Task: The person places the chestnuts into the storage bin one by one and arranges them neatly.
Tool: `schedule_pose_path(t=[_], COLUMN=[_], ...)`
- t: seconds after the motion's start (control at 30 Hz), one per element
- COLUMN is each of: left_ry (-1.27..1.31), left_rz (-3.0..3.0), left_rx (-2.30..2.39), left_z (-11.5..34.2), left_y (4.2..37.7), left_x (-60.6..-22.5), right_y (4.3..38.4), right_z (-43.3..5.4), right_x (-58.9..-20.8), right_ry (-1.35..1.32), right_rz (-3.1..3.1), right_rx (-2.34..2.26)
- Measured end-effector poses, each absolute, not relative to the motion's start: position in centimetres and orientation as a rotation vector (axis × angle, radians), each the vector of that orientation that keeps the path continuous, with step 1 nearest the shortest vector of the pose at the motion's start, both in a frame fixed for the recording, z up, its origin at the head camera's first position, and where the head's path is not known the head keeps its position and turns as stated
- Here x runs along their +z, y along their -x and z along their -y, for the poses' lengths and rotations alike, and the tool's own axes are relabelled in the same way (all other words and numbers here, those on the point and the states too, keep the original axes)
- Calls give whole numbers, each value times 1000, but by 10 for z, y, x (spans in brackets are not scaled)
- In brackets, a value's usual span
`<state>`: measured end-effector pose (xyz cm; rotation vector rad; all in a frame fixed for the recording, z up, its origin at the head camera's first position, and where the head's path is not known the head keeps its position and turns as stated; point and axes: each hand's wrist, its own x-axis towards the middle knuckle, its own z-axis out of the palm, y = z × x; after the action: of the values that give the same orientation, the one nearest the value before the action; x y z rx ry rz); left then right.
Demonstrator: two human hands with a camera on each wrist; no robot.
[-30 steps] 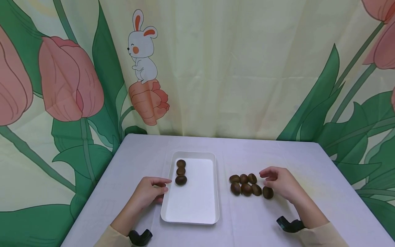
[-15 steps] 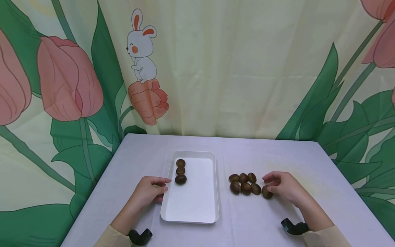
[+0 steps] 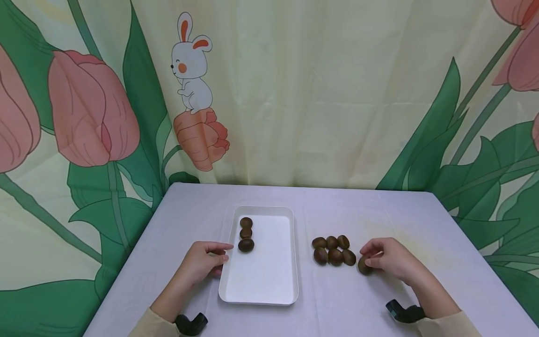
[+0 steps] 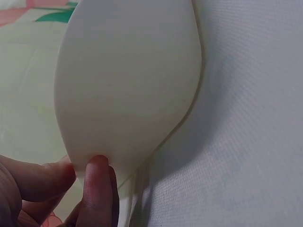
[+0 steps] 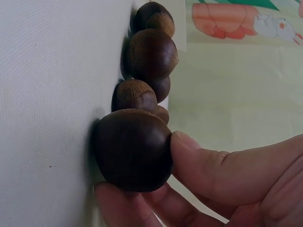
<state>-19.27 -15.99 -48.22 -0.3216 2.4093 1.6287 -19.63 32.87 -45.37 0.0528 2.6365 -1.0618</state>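
Observation:
At the left rim of a white tray [image 3: 269, 281], my left hand [image 3: 202, 261] holds the edge. The left wrist view shows its thumb [image 4: 52, 178] at the rim and a fingertip [image 4: 97, 172] against the outer wall. Three brown chestnuts [image 3: 246, 245] line up inside the tray on its left. My right hand [image 3: 389, 258] pinches a chestnut [image 3: 363, 266] at the near right end of a group. In the right wrist view that large dark chestnut [image 5: 135, 149] lies between the thumb [image 5: 201, 163] and curled fingers, close to the cloth.
Several more chestnuts [image 3: 335, 256] lie in two rows between the tray and my right hand. A white cloth [image 3: 337, 304] covers the table. Behind it hangs a curtain [image 3: 303, 117] printed with tulips and a rabbit. Black wrist-worn devices [image 3: 405, 311] sit by both sleeves.
My right hand has come down toward the near side and its fingers have taken hold of the rightmost chestnut. The left hand stays at the tray's rim.

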Motion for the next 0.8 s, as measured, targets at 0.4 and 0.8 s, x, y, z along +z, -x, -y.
schedule_pose_path(t=[0.4, 0.8], left_ry=[323, 326], left_rz=[-2404, -2394], left_rx=[1634, 1640], left_z=[160, 160], left_y=[192, 193], left_x=[-482, -483], right_y=[194, 194], right_z=[-330, -317], right_x=[-454, -447], right_ry=[-75, -43], right_rz=[-2648, -2634], right_rx=[-1041, -1205])
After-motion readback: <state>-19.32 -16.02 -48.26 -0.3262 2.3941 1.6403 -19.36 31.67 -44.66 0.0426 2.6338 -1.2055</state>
